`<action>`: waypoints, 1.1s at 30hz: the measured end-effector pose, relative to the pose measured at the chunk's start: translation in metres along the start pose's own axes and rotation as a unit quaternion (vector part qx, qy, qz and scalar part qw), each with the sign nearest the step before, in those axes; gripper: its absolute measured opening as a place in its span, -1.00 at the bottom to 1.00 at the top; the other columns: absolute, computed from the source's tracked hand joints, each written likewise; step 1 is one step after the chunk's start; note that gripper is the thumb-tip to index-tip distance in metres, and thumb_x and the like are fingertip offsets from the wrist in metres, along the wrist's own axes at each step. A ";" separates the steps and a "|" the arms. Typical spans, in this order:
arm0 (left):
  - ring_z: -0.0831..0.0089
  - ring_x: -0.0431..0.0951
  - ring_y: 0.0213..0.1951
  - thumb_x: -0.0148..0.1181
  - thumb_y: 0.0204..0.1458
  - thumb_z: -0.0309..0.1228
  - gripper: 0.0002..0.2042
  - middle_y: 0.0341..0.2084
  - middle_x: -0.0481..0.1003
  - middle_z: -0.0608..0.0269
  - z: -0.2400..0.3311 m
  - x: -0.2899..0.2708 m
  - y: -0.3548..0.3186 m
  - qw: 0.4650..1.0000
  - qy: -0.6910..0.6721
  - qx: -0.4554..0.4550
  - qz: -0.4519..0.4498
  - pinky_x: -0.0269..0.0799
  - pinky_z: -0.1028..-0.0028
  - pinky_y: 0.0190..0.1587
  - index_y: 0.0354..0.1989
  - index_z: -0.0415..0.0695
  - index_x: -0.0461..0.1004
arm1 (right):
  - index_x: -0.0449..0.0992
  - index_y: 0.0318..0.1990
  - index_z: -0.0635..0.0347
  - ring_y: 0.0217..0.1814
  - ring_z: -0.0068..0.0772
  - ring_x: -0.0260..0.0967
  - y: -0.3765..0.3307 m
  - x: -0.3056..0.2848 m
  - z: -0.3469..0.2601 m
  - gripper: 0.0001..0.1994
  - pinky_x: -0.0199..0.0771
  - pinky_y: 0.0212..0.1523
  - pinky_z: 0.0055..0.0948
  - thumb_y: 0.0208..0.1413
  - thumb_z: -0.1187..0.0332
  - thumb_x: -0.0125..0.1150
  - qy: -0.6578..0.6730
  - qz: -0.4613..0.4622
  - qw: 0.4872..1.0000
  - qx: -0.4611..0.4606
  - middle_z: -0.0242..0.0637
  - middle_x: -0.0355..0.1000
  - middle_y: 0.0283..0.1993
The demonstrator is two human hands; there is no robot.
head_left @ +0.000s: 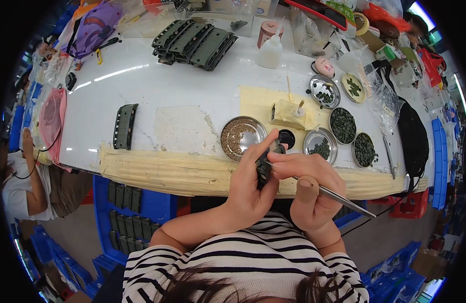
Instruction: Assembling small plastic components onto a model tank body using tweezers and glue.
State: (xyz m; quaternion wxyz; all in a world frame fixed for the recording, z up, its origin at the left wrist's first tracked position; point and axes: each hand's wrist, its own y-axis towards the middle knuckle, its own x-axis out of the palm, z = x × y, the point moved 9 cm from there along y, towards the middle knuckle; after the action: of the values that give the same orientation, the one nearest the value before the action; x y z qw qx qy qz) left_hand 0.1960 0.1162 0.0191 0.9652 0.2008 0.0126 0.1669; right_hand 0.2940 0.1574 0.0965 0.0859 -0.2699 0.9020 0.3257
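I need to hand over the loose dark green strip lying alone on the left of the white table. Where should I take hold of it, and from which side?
Grip the dark green strip across its narrow width near the middle, coming from above. It lies flat, long and slim, with bare white table along both long edges, so fingers probably fit either side. Both hands look busy now.
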 end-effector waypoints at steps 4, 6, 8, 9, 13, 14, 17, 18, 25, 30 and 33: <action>0.11 0.47 -0.12 0.03 -0.01 -0.70 -0.42 -0.08 0.40 -0.12 0.006 0.000 0.002 0.999 0.026 0.017 0.008 0.38 0.37 -0.04 0.27 -0.37 0.13 | 0.55 -0.22 0.37 -0.28 -0.26 0.52 0.000 0.001 -0.003 -0.86 0.53 -0.09 -0.36 0.07 0.58 0.11 -0.013 -0.002 1.000 -0.013 -0.07 0.55 -0.18; 0.10 0.48 -0.11 0.03 -0.01 -0.70 -0.42 -0.06 0.40 -0.13 0.002 0.000 0.000 1.000 0.007 0.003 0.004 0.38 0.36 -0.03 0.27 -0.37 0.12 | 0.55 -0.22 0.36 -0.26 -0.24 0.53 -0.001 0.002 -0.002 -0.85 0.53 -0.07 -0.34 0.08 0.57 0.11 -0.019 -0.001 1.000 -0.007 -0.06 0.55 -0.18; 0.09 0.48 -0.09 0.03 0.00 -0.70 -0.42 -0.05 0.40 -0.14 0.000 0.001 -0.001 1.000 -0.004 -0.005 0.002 0.37 0.36 -0.02 0.27 -0.38 0.12 | 0.55 -0.21 0.36 -0.25 -0.23 0.53 -0.002 0.003 -0.002 -0.85 0.53 -0.05 -0.33 0.09 0.57 0.11 -0.024 -0.003 1.000 -0.008 -0.06 0.54 -0.18; 0.09 0.48 -0.08 0.03 0.00 -0.70 -0.42 -0.04 0.40 -0.15 0.000 0.002 -0.001 1.000 -0.006 -0.006 0.002 0.37 0.36 -0.01 0.27 -0.39 0.11 | 0.55 -0.21 0.36 -0.25 -0.22 0.53 -0.002 0.003 -0.002 -0.85 0.53 -0.04 -0.33 0.09 0.57 0.11 -0.027 -0.003 1.000 -0.008 -0.06 0.54 -0.18; 0.09 0.47 -0.08 0.02 0.00 -0.71 -0.43 -0.02 0.38 -0.16 0.004 0.001 -0.001 1.000 0.012 0.017 0.006 0.36 0.35 -0.01 0.27 -0.42 0.11 | 0.54 -0.21 0.36 -0.24 -0.21 0.53 -0.002 0.004 -0.003 -0.86 0.52 -0.02 -0.28 0.12 0.54 0.09 -0.030 -0.004 0.999 -0.019 -0.05 0.54 -0.18; 0.10 0.46 -0.08 0.01 0.00 -0.71 -0.43 -0.01 0.38 -0.17 0.003 0.001 -0.001 1.000 0.007 0.011 0.007 0.36 0.35 -0.01 0.26 -0.42 0.10 | 0.54 -0.21 0.37 -0.25 -0.21 0.53 -0.002 0.003 -0.002 -0.86 0.51 -0.01 -0.27 0.13 0.54 0.08 -0.028 -0.002 0.999 -0.024 -0.05 0.54 -0.18; 0.11 0.44 -0.08 0.00 -0.01 -0.72 -0.42 0.02 0.35 -0.17 0.000 0.002 -0.002 1.000 -0.005 -0.001 0.008 0.35 0.36 0.00 0.27 -0.43 0.09 | 0.53 -0.21 0.37 -0.26 -0.20 0.53 -0.004 0.003 0.002 -0.85 0.50 0.00 -0.24 0.16 0.50 0.07 -0.013 0.004 1.000 -0.028 -0.05 0.55 -0.18; 0.11 0.44 -0.08 0.00 -0.01 -0.73 -0.42 0.03 0.35 -0.16 0.000 0.003 -0.003 1.000 -0.006 -0.003 0.006 0.34 0.36 0.00 0.27 -0.43 0.08 | 0.53 -0.20 0.37 -0.26 -0.20 0.53 -0.004 0.002 0.002 -0.84 0.50 0.00 -0.23 0.18 0.48 0.06 -0.007 0.008 1.000 -0.027 -0.05 0.55 -0.18; 0.29 0.38 0.14 -0.12 0.21 -0.60 -0.47 0.27 0.10 -0.12 0.001 0.008 -0.003 0.998 0.030 0.007 -0.062 0.31 0.35 0.18 0.32 -0.44 -0.10 | 0.53 -0.19 0.35 -0.25 -0.19 0.53 -0.005 0.001 0.004 -0.81 0.49 0.02 -0.23 0.22 0.40 0.06 0.010 0.015 1.000 -0.012 -0.06 0.55 -0.19; 0.17 0.42 0.00 -0.05 0.05 -0.70 -0.43 0.12 0.26 -0.15 -0.001 0.006 -0.003 1.000 -0.002 0.004 -0.016 0.33 0.36 0.06 0.30 -0.42 0.02 | 0.53 -0.18 0.34 -0.19 -0.18 0.53 -0.005 0.002 0.003 -0.80 0.48 0.03 -0.21 0.22 0.39 0.06 0.003 0.012 1.000 -0.022 -0.06 0.55 -0.19; 0.11 0.44 -0.07 -0.01 -0.03 -0.74 -0.39 0.05 0.34 -0.16 0.000 0.003 -0.002 1.000 -0.010 0.010 0.003 0.34 0.36 0.01 0.29 -0.40 0.07 | 0.53 -0.18 0.34 -0.16 -0.17 0.53 -0.006 0.002 0.005 -0.81 0.47 0.05 -0.20 0.22 0.39 0.06 0.009 0.009 1.000 -0.004 -0.06 0.55 -0.18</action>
State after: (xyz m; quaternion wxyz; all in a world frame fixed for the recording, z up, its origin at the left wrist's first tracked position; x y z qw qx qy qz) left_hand 0.1996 0.1152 0.0187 0.9627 0.2122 0.0035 0.1680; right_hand 0.2950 0.1557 0.0890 0.0741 -0.2654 0.9037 0.3278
